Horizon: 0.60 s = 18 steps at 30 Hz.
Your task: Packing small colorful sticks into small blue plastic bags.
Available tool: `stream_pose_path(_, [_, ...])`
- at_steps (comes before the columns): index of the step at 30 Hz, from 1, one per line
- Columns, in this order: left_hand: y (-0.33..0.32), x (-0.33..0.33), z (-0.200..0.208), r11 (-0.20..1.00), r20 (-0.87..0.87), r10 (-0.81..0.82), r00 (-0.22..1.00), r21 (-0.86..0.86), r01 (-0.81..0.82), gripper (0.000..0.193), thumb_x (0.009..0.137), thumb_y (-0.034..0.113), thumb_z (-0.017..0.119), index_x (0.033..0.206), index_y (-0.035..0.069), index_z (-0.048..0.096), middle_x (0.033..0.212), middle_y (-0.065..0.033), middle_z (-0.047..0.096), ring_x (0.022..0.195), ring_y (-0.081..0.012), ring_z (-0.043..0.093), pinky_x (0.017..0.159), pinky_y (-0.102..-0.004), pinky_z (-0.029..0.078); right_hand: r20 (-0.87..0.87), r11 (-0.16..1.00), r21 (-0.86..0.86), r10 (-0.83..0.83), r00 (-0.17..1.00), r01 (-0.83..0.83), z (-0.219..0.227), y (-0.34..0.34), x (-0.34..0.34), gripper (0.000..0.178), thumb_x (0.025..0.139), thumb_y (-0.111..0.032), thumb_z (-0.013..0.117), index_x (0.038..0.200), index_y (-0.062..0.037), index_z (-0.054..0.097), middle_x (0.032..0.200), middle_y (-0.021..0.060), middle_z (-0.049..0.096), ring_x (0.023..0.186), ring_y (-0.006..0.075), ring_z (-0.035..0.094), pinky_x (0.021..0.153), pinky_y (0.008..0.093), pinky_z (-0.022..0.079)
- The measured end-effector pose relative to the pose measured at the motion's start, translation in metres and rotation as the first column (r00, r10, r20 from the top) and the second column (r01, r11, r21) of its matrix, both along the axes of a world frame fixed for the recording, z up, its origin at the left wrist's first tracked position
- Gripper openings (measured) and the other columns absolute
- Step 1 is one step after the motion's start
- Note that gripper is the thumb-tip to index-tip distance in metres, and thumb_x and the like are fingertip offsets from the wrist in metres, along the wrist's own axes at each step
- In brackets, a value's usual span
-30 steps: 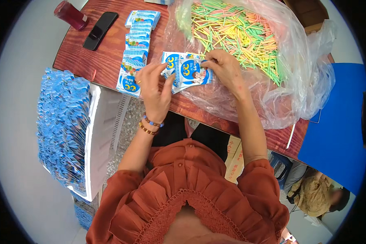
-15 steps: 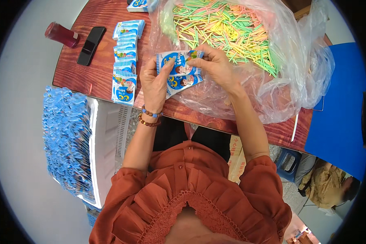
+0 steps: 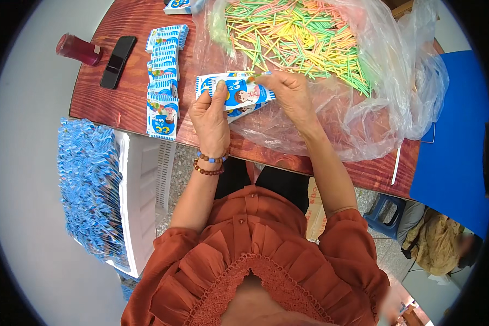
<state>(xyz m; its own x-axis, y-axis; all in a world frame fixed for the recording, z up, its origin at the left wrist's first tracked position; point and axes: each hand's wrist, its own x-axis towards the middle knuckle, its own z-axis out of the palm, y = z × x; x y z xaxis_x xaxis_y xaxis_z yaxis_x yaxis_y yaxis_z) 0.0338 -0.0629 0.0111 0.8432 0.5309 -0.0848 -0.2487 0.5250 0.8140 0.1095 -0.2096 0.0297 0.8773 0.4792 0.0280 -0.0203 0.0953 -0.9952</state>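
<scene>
Over the table's near edge, my left hand (image 3: 209, 122) grips a blue-and-white printed packet (image 3: 236, 100), thumb on its face. A second, similar packet (image 3: 242, 113) shows below it, tilted. At the packet's upper right corner my right hand (image 3: 290, 98) is closed, thumb and finger pinching the edge. A thin yellowish strip or stick shows along the top edge by those fingers; whether it is in the packet I cannot tell. To the left lies an overlapping row of similar packets (image 3: 162, 117). Beyond my hands, many pink, green and yellow sticks (image 3: 299, 38) are heaped in a clear plastic bag (image 3: 331, 130).
A black phone (image 3: 118, 62) and a dark red cylinder (image 3: 79, 49) lie at the table's left. Left of the table stands a white box (image 3: 126, 217) heaped with blue packets (image 3: 89, 185). At right are a blue panel (image 3: 445, 136), a thin white strip (image 3: 396, 165) and a blue stool (image 3: 386, 217).
The packet in my hands has turned closer to level, covering more of the one under it. My right hand has shifted slightly, still at its upper right corner. The view has shifted a little.
</scene>
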Motion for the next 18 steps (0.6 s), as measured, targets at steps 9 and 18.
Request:
stream_pose_path(9, [0.004,-0.003,0.006,0.989,0.017,-0.074,0.997,-0.130,0.076,0.025,0.097,0.023,0.056,0.097,0.000,0.064,0.093,-0.0076,0.068,0.081,-0.0142,0.066,0.069,-0.0291,0.055,0.565,0.997,-0.080,0.051,0.824,-0.006,0.016,-0.007,-0.001,0.024,0.081,-0.010,0.069,0.105,-0.0048,0.066,0.119,0.0085,0.056,0.113,0.0199,0.050,0.100,0.0347,0.037])
stream_pose_path(18, [0.000,-0.003,0.001,0.985,0.006,-0.131,0.991,-0.117,0.130,0.024,0.098,0.022,0.054,0.101,0.000,0.063,0.096,-0.0081,0.067,0.085,-0.0149,0.065,0.071,-0.0303,0.055,0.634,0.951,-0.256,0.300,0.712,-0.173,0.009,-0.014,0.009,0.025,0.078,-0.014,0.071,0.102,-0.0085,0.072,0.130,0.0104,0.055,0.122,0.0264,0.048,0.104,0.0407,0.033])
